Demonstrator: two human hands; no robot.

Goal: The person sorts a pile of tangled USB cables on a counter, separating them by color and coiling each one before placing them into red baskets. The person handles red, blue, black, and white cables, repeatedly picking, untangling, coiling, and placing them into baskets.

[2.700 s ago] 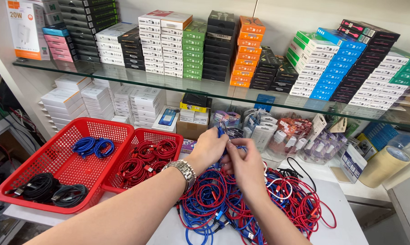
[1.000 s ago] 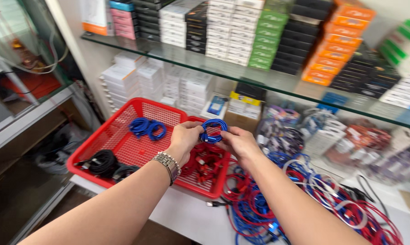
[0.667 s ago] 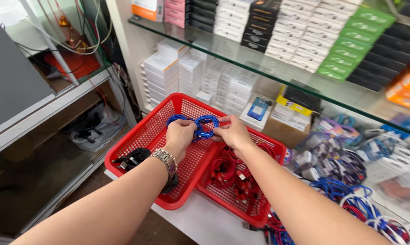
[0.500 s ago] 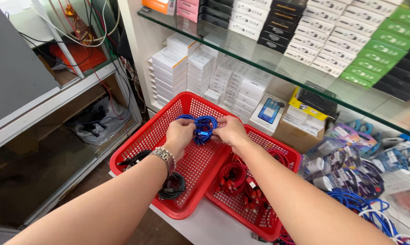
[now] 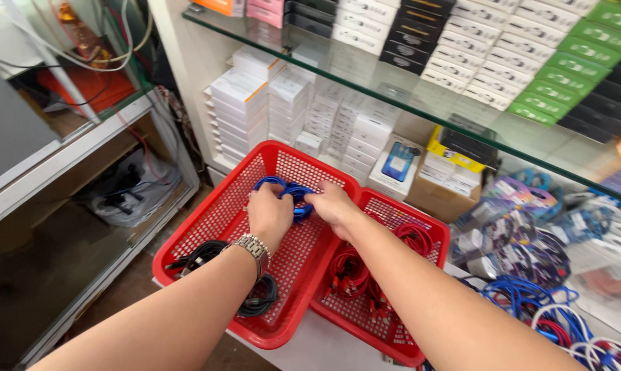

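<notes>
White counter top (image 5: 310, 347) shows only as a narrow strip under and between the baskets, with its near edge running bottom centre. Above it a clear glass shelf (image 5: 420, 103) carries rows of small flat boxes in white, black and green (image 5: 530, 62). Behind the baskets, stacked white cartons (image 5: 269, 103) fill the back of the counter against the wall. Left of the counter is a drop to a lower grey shelf unit (image 5: 84, 158) with loose wires and a plastic bag beneath.

Two red perforated plastic baskets sit side by side, rims touching. The large left basket (image 5: 207, 227) overhangs the counter's near-left corner; it holds coiled black cables (image 5: 255, 295) at its near end. The smaller right basket (image 5: 420, 240) holds coiled red cables (image 5: 355, 275).

Left hand (image 5: 269, 213), with a metal watch at the wrist, and right hand (image 5: 331, 203) meet over the far end of the left basket — both bent down around a coiled bundle of blue cable (image 5: 290, 192). Fingers of each hand are curled in on the coil, pinching it from either side; the fingertips are hidden under the knuckles. The coil lies low, at or just above the mesh floor, near the basket's back wall; I cannot tell whether it touches.

Open room: the middle of the left basket floor, between blue coil and black coils, is bare mesh. To the right, a loose tangle of blue, red and white cables (image 5: 550, 316) crowds the counter, and bagged accessories (image 5: 516, 233) lie behind it.
</notes>
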